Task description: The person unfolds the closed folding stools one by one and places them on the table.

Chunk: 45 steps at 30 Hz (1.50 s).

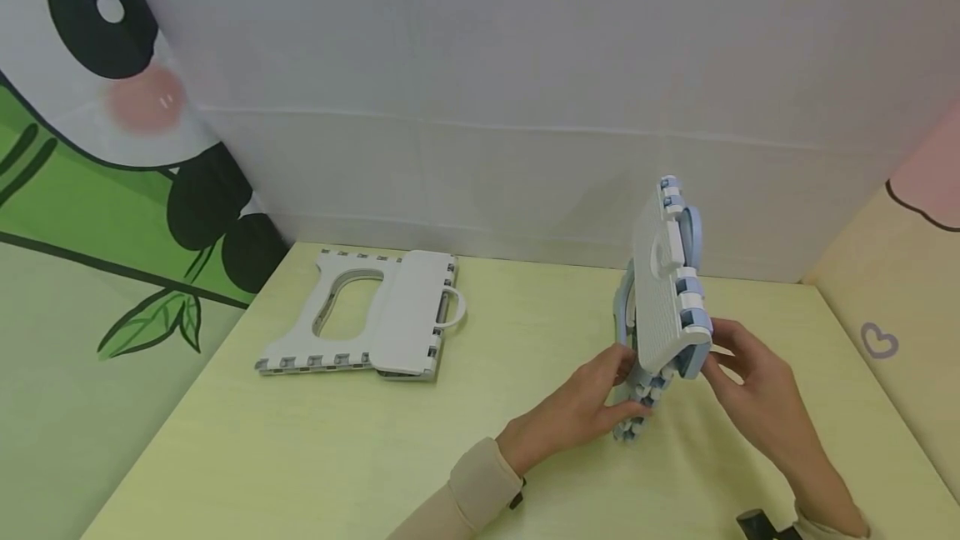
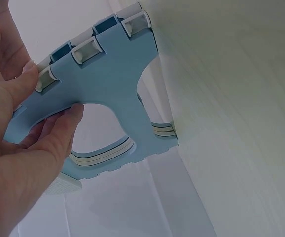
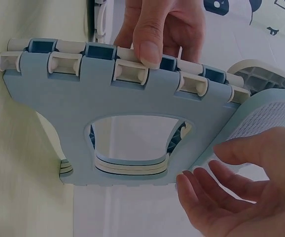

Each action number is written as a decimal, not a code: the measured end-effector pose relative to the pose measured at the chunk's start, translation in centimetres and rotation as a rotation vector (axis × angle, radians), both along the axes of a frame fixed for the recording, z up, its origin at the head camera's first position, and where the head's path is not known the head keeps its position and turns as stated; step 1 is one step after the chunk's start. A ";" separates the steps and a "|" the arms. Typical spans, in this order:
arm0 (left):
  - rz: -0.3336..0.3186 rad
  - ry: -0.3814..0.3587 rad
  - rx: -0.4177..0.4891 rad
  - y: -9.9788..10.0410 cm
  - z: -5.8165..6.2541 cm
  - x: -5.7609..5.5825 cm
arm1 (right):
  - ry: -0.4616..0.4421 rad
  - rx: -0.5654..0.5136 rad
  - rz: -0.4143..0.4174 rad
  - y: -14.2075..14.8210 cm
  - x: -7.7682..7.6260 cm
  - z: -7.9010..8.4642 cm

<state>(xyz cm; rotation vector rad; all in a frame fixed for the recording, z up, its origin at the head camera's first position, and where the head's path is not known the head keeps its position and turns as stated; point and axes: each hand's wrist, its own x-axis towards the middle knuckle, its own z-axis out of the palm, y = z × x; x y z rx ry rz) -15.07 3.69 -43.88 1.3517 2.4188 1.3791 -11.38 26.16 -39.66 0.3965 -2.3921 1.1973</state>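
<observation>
A blue-and-white folding step stool (image 1: 667,298) stands partly folded on its side, its ribbed white panel facing left in the head view. My left hand (image 1: 577,407) grips its hinged lower part; in the right wrist view the thumb lies on the row of white hinges. Through the oval opening of the blue leg panel (image 2: 103,74) go the fingers of that hand. My right hand (image 1: 757,390) is at the stool's right edge, fingers loosely bent and fingertips right at the blue panel (image 3: 266,111), overlapping its lower edge in the right wrist view.
A white folding stool (image 1: 412,315) lies folded flat on the pale yellow table (image 1: 300,448) at the left, its loop handle toward the right. A white cloth backdrop (image 1: 480,107) rises behind. Near the right sleeve is a dark object (image 1: 757,523).
</observation>
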 end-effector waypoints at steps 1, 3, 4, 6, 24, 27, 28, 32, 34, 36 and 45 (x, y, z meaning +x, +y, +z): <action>0.000 0.001 0.000 0.0 0.0 0.0 | -0.003 0.000 0.001 0.0 0.0 -0.1; -0.001 0.005 -0.001 0.0 0.0 0.0 | -0.011 -0.002 0.005 0.0 0.1 -0.3; -0.001 0.007 -0.001 0.0 0.0 0.0 | -0.014 0.000 0.005 0.0 0.1 -0.4; -0.002 0.009 -0.001 0.0 0.0 0.0 | -0.022 0.014 0.001 -0.1 0.2 -0.5; -0.004 -0.005 -0.002 0.1 0.0 -0.1 | -0.091 0.103 0.009 -0.2 0.5 -1.9; 0.000 -0.001 -0.005 0.1 0.0 -0.1 | -0.112 0.120 0.003 -0.4 0.6 -1.9; 0.000 0.001 -0.006 0.1 0.0 0.0 | -0.116 0.130 0.001 -0.4 0.6 -1.8; 0.001 0.004 -0.005 0.0 -0.1 0.0 | -0.117 0.130 0.007 -0.6 0.7 -2.0; 0.001 0.004 -0.002 0.0 -0.1 0.0 | -0.108 0.124 0.018 -0.6 0.7 -2.2; 0.000 0.000 -0.001 0.0 -0.1 0.0 | -0.094 0.114 0.034 -0.7 0.7 -2.3; 0.002 -0.010 -0.004 0.0 0.0 0.1 | -0.071 0.110 0.074 -1.0 0.9 -2.9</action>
